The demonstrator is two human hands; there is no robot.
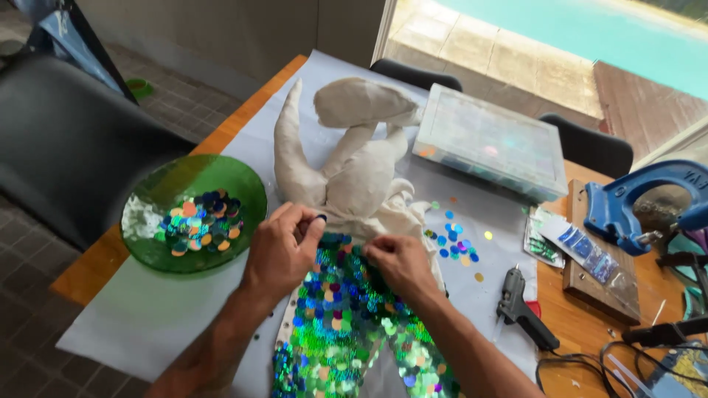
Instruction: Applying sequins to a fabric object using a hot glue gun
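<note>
Sequins point(346, 324) cover only the near half of your fabric figure point(354, 177); the far half is bare. Your left hand point(284, 247) pinches one sequin, your right hand point(398, 262) presses the edge.

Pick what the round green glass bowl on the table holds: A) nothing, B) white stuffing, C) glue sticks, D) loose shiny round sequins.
D: the round green glass bowl holds a heap of loose shiny round sequins in blue, green and orange.
</note>
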